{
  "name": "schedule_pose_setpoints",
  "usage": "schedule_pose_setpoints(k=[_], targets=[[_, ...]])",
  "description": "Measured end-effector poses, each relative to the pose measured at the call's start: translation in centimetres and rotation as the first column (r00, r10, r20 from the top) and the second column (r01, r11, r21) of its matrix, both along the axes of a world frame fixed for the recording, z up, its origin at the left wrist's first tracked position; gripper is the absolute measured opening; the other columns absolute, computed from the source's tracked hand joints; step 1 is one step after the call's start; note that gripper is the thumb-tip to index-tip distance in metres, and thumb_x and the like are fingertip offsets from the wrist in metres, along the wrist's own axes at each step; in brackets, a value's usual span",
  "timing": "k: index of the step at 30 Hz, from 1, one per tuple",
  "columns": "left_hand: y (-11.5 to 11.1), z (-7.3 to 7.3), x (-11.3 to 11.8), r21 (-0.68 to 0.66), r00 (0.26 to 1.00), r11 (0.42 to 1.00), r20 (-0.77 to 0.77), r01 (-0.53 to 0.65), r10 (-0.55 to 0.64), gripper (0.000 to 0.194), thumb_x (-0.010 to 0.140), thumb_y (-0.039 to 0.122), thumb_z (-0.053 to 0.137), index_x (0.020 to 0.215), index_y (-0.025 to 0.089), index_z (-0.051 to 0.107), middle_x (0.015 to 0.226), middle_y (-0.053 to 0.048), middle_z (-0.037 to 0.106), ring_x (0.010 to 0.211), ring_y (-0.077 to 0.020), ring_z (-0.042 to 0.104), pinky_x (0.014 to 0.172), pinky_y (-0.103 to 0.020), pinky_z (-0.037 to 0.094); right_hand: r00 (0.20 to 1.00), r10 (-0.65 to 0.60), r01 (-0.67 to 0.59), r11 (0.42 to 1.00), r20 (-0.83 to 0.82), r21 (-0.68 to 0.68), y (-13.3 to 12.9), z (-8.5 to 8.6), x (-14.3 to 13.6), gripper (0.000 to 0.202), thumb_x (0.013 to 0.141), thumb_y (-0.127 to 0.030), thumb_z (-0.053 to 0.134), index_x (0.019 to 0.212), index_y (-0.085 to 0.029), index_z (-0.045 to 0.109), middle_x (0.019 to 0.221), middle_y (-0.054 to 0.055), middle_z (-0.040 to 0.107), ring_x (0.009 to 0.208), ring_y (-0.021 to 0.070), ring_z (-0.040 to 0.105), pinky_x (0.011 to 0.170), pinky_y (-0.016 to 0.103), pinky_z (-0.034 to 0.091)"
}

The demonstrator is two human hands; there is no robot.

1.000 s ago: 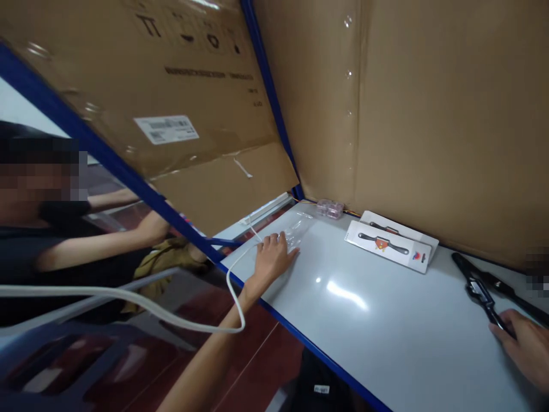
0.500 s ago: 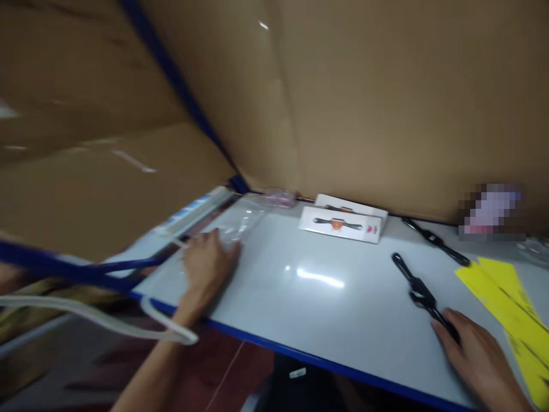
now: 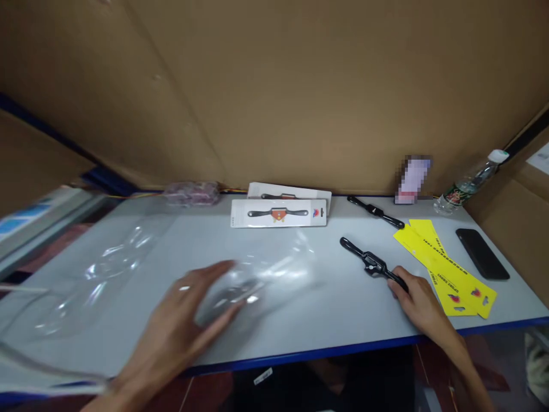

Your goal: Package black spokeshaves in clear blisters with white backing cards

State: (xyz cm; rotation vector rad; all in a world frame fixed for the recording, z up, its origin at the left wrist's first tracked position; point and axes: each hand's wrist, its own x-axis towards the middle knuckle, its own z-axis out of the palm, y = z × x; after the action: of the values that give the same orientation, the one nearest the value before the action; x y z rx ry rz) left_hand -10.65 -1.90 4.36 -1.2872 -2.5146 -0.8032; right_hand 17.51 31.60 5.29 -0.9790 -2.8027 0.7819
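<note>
My left hand [image 3: 180,309] has its thumb and fingers closed around a clear plastic blister shell [image 3: 281,274], smeared by motion, above the table's middle. In my right hand [image 3: 422,300] is one handle of a black spokeshave [image 3: 374,263], its other handle pointing away to the left. A second black spokeshave [image 3: 375,212] lies behind it. Yellow printed cards [image 3: 446,266] overlap just right of the held tool. White packages with a spokeshave picture [image 3: 278,213] stand near the back wall. More clear plastic shells [image 3: 111,260] lie at the left.
A cardboard wall [image 3: 300,97] closes off the back of the grey table [image 3: 300,320]. Along the right side are a water bottle [image 3: 461,191] and a black phone [image 3: 482,253]. A wrapped plastic bundle [image 3: 193,193] rests at the back left. A white cable [image 3: 51,372] crosses the lower left.
My left hand has come from the table's left side toward the middle, bringing a clear shell. The view has turned right. My right hand still grips the spokeshave.
</note>
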Motion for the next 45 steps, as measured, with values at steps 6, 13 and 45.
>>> schedule_pose_setpoints(k=[6,13,45], targets=[[5.8,-0.2,3.9,-0.092,0.887,0.883,0.071,0.461,-0.456,0.053,0.100,0.035,0.060,0.150,0.027,0.044,0.142,-0.010,0.063,0.128,-0.0289,0.059,0.109,-0.047,0.051,0.995,0.032,-0.063,0.941,-0.098,-0.332,0.4,1.2,1.1,0.038,0.097,-0.056,0.051,0.087,-0.022,0.064,0.067,-0.004,0.057,0.063,0.0165,0.054,0.063,0.028,0.043],[10.1,0.3,3.8,-0.105,0.782,0.776,0.116,0.622,-0.612,0.060,0.099,0.034,0.065,0.154,0.026,0.039,0.144,-0.010,0.061,0.134,-0.0299,0.054,0.112,-0.052,0.049,0.986,0.117,-0.160,0.855,-0.117,-0.493,-0.1,1.2,-1.0,0.042,0.098,-0.052,0.050,0.087,-0.018,0.072,0.058,-0.004,0.055,0.050,0.0130,0.050,0.051,0.025,0.040],[14.0,-1.1,7.3,-0.194,0.839,0.822,0.014,0.535,-0.543,0.062,0.098,0.034,0.066,0.153,0.019,0.041,0.127,-0.015,0.060,0.115,-0.0330,0.057,0.096,-0.053,0.056,0.908,0.197,-0.108,0.963,-0.371,0.249,-1.4,1.1,0.5,0.030,0.103,-0.029,0.057,0.132,-0.023,0.063,0.137,0.011,0.066,0.130,0.0274,0.058,0.109,0.048,0.050]])
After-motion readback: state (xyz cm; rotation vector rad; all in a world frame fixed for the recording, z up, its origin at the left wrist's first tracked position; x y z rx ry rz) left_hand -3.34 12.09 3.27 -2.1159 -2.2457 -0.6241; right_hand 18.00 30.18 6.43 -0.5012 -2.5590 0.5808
